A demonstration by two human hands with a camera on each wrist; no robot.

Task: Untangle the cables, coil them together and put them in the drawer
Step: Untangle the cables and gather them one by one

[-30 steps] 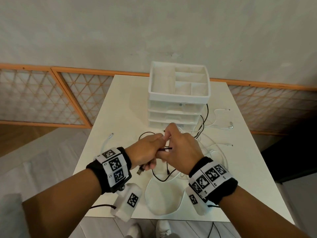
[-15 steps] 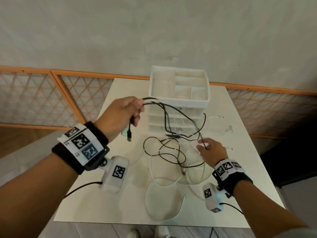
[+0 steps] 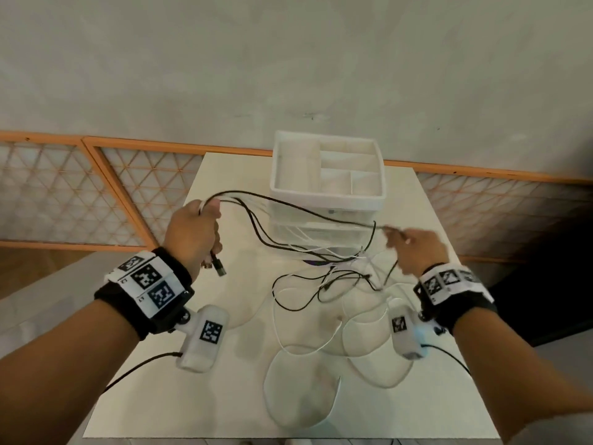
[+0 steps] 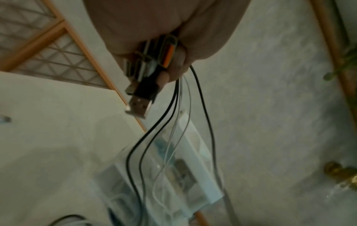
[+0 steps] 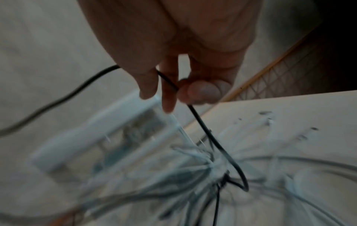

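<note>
The left hand (image 3: 192, 232) is raised above the table (image 3: 179, 364), fist closed round a bundle of black and white cables (image 3: 308, 252) with USB plugs (image 4: 138, 107) hanging below it. The right hand (image 3: 414, 248) pinches one black cable (image 5: 203, 126) beside the white drawer unit (image 3: 327, 200), drawers closed; no writing is legible

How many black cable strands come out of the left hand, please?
3. Two black strands hang side by side below the left hand; a third black strand hangs apart from them, with white ones between. The fist may hide more.
</note>
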